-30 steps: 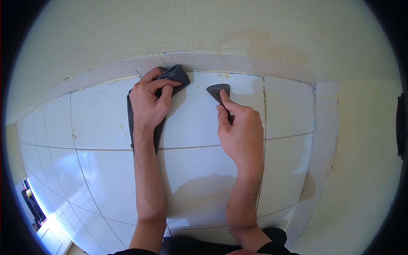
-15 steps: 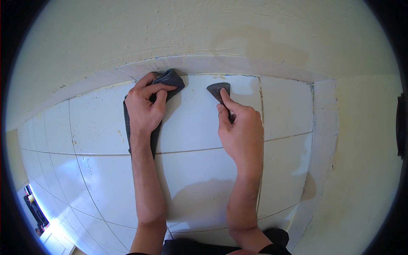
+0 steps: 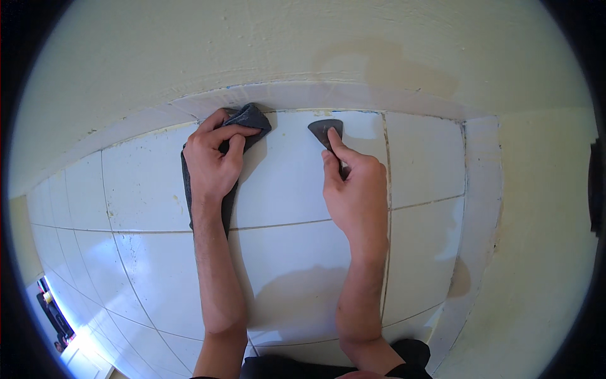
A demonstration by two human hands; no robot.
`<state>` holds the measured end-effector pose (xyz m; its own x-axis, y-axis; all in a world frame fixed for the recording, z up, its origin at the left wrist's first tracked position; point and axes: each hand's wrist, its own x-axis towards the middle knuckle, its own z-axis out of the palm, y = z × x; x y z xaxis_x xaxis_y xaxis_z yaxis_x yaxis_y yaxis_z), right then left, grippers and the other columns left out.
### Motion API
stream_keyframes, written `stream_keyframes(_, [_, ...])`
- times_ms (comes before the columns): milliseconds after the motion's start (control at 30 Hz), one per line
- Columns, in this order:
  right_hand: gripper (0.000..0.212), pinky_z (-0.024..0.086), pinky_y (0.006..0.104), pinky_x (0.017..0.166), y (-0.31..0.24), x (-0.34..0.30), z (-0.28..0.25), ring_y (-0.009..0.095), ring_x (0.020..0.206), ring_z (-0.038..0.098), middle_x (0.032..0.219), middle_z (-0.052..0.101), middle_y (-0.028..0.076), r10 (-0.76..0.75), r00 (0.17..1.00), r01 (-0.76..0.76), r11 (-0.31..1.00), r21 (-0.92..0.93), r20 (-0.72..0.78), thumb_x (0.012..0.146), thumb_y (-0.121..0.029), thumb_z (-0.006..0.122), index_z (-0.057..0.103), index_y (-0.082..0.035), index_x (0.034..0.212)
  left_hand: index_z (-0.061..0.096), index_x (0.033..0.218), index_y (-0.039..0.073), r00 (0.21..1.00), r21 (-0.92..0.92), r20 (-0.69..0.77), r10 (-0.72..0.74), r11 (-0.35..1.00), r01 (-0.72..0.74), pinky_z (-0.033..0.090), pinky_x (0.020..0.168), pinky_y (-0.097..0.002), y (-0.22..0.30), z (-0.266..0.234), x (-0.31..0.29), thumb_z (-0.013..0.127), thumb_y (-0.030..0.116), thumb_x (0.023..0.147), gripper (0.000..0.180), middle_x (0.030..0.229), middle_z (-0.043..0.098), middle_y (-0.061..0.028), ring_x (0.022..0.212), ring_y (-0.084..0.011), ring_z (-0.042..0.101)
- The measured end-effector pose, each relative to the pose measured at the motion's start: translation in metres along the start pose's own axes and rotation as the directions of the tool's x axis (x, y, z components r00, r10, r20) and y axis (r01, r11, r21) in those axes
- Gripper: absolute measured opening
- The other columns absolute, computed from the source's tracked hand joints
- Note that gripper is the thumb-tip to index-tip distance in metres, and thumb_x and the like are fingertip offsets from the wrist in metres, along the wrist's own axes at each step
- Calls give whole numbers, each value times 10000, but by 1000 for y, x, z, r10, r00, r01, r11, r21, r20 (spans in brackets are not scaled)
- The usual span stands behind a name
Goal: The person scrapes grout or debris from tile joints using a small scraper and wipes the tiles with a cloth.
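Right hand (image 3: 358, 189) pinches a putty knife (image 3: 322, 128), long axis pointing forward and slightly left, toward yellowish residue (image 3: 323, 114) just beyond its flared end (nearer this hand), while the left hand (image 3: 214, 159) clutches a dark grey cloth (image 3: 250, 118).

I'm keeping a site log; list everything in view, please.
Cloth: one, dark grey, in the left hand
Scraper: one, dark grey, in the right hand
Tiles: several, white, beneath the hands
Residue spots: several, yellowish, on the tiles
Walls: at least two, cream, far and right
Skirting: two runs, whitish, along those walls
Unclear object: one, dark, right edge
Blurred items: several, mixed, lower left
Clothing: several parts, black, lower edge
Hands: two, bare, upper middle
Forearms: two, bare, centre
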<state>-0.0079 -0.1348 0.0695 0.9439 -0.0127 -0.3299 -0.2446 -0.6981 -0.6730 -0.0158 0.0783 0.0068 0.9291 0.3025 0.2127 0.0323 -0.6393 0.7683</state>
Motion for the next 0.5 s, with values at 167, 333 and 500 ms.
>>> stream_keyframes(167, [333,516,445,615,0,-1,-5,379,604,648,754,701,225,13,999,-13,1000,-1,37,994,-155,649,746,-70,1301,814,981,-18,998,-32,41,-39,999,40,491,765,-288,5,-3,-1,570,-33,810,299,868,636,-106,813,-188,620])
stream_keyframes(333, [341,507,448,608,13,4,2,373,591,637,742,695,220,-73,995,75,996,46,-62,994,-158,650,740,-77,1312,816,982,-19,998,-39,45,-37,998,38,490,763,-288,7,-1,-1,567,-33,813,301,876,642,-104,815,-188,622])
stream_keyframes(500, [337,505,458,609,11,6,-2,374,592,633,727,685,220,-30,999,31,998,46,-19,991,-162,655,744,-78,1305,839,921,88,1000,-1,7,-19,1000,19,551,723,-335,2,0,1,619,38,801,255,908,706,-98,763,-278,705])
